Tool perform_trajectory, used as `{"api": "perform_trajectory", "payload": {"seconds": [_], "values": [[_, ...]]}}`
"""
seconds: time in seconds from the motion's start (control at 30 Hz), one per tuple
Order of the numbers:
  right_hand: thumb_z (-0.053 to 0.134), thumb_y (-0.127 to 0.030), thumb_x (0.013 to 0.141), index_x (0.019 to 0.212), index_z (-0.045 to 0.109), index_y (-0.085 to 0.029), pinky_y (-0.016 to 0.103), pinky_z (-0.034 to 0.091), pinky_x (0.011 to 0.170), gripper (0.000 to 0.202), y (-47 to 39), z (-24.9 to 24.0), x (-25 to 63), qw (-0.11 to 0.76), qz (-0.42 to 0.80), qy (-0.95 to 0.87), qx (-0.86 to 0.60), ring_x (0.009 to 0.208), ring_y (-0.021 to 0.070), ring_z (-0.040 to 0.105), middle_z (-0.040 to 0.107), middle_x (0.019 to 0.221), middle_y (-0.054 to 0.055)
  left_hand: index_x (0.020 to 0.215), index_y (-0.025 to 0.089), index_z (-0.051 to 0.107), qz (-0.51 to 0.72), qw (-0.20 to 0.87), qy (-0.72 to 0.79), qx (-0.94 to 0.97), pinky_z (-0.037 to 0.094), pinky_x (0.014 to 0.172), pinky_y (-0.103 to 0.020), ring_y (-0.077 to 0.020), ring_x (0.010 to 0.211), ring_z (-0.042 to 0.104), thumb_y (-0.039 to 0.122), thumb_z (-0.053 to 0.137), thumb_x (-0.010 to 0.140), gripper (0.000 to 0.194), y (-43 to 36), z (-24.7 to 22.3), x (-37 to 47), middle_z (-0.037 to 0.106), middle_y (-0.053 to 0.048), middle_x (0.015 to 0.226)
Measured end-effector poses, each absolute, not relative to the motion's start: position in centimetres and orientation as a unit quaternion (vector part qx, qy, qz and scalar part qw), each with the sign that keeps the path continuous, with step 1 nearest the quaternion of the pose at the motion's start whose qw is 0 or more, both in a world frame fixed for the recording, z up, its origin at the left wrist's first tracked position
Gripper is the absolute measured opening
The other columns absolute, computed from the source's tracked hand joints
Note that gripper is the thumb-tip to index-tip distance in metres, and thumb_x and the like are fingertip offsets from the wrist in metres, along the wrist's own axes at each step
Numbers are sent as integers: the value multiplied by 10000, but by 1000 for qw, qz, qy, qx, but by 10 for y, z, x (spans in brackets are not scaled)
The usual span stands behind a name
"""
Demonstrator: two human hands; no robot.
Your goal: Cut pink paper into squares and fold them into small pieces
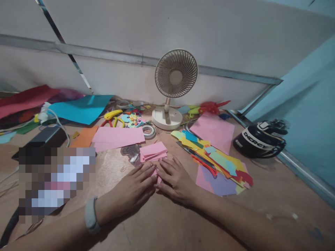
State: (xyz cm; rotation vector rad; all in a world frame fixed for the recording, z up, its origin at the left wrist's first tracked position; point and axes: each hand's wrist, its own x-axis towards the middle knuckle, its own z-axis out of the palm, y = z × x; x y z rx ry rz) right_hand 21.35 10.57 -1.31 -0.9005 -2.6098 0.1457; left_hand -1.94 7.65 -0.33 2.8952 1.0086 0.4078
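Low over the table, my left hand (138, 186) and my right hand (180, 181) meet around a small piece of pink paper (158, 179). The fingertips of both hands press it from its two sides, with the thumbs at its near edge. Most of this paper is hidden under the fingers. Just beyond the fingertips lies a small stack of pink paper pieces (153, 151). Larger pink sheets (117, 135) rest farther back on the left. A grey band (92, 215) circles my left wrist.
A white fan (176, 75) stands at the back. On the right are coloured paper scraps (220, 160), orange-handled scissors (206, 165) and a black bottle (259, 139). Tape (148, 131), yellow-handled pliers (113, 116) and a blue sheet (83, 108) lie back left. A blurred patch covers the left.
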Motion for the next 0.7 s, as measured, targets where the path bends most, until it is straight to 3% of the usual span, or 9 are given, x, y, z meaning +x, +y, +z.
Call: {"api": "perform_trajectory", "payload": {"seconds": [0.2, 0.33, 0.7], "values": [[492, -419, 1000, 1271, 639, -157, 640, 309, 1097, 404, 103, -2, 214, 176, 53, -933, -310, 1288, 349, 493, 615, 1336, 186, 1397, 133, 461, 122, 15, 325, 938, 350, 1162, -489, -294, 1397, 427, 247, 424, 1034, 382, 77, -6, -18, 540, -162, 1427], [516, -375, 985, 1170, 688, -202, 648, 292, 1101, 306, 102, 7, 215, 186, 53, -933, -303, 1246, 334, 523, 642, 1293, 152, 1378, 145, 478, 144, 25, 326, 934, 377, 1140, -493, -296, 1386, 443, 247, 418, 1031, 366, 77, -4, -18, 554, -159, 1413], [564, -303, 935, 908, 711, -221, 590, 257, 1156, 170, 100, 9, 218, 255, 26, -935, -244, 1204, 288, 590, 711, 1207, 78, 1340, 158, 508, 139, 50, 333, 931, 377, 1140, -508, -297, 1374, 457, 242, 436, 1020, 338, 76, -3, -18, 550, -155, 1417]]}}
